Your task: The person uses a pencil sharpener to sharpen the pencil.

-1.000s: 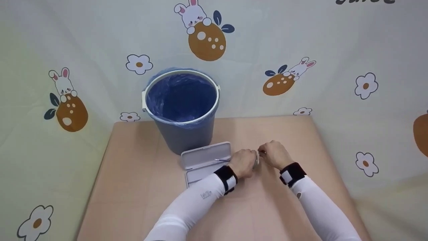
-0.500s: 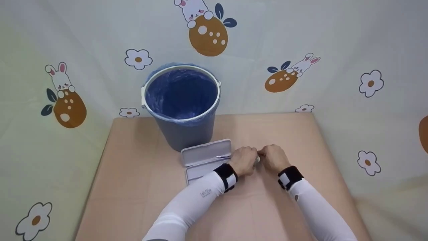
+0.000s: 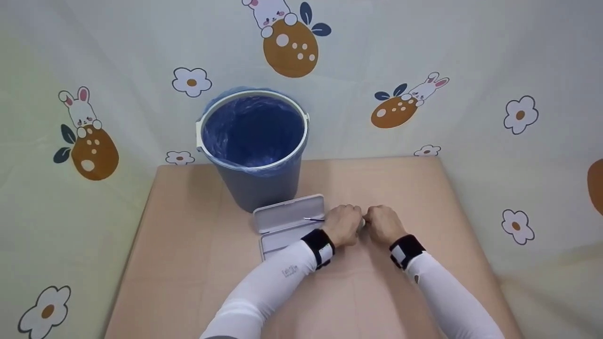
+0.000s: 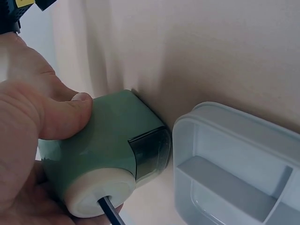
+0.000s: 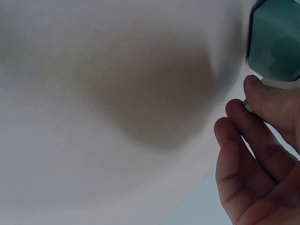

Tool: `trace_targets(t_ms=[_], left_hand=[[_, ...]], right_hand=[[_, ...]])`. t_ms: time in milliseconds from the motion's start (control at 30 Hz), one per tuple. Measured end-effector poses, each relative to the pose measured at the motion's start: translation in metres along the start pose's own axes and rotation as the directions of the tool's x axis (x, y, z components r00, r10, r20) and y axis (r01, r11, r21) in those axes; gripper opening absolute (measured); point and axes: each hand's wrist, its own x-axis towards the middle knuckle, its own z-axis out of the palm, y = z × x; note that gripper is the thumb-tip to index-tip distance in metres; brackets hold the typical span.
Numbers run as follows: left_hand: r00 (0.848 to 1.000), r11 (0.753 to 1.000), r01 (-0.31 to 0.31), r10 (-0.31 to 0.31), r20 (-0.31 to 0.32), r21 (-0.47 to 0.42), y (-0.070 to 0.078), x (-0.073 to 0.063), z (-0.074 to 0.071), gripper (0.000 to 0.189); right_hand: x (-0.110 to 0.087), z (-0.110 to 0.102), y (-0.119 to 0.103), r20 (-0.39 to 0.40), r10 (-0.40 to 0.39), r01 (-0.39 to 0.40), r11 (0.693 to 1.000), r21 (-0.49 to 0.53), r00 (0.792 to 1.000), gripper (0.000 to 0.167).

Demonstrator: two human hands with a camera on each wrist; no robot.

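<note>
A green pencil sharpener (image 4: 103,122) with a dark see-through window and a cream round face is gripped by my left hand (image 3: 344,225), its thumb across the side. From the hole in that face sticks a dark, slim pencil (image 4: 110,212). Right beside it, my right hand (image 3: 385,223) pinches a small pale-centred end (image 5: 248,108) between thumb and forefinger, apparently the pencil's end; most of it is hidden. An open pale pencil case (image 3: 289,216) lies to the left of the left hand, with a thin dark stick (image 3: 313,219) across it, partly covered by the hand.
Behind the pencil case stands a grey bin (image 3: 264,188) lined with a blue bag. A peach-coloured cloth covers the table (image 3: 226,292). A printed curtain (image 3: 348,56) rises at the back and along both sides.
My right hand has moved left against the sharpener and turned a little at the wrist, narrowing the gap between the hands. The left hand stays nearly in place. The head view has tilted slightly down.
</note>
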Motion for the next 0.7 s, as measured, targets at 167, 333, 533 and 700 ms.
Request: trace_targets(t_ms=[167,333,533,700], left_hand=[[1.0,1.0,-0.009,0.009,-0.004,0.011,0.0,-0.001,-0.001,0.036],[1.0,1.0,0.005,-0.005,0.012,-0.025,0.0,0.001,-0.001,0.04],[0.999,0.998,0.023,-0.021,0.035,-0.065,0.001,0.003,-0.003,0.043],[0.998,0.997,0.038,-0.035,0.042,-0.067,0.001,0.004,-0.001,0.041]], right_hand=[[-0.002,0.001,0.001,0.019,0.004,-0.004,1.0,0.022,1.0,0.028],[-0.006,0.003,0.003,0.008,-0.008,0.008,0.999,0.049,1.0,0.038],[-0.015,0.006,0.001,0.016,-0.01,0.01,0.999,0.048,1.0,0.035],[-0.021,0.007,-0.002,0.006,-0.066,0.067,0.998,-0.021,0.998,0.02]])
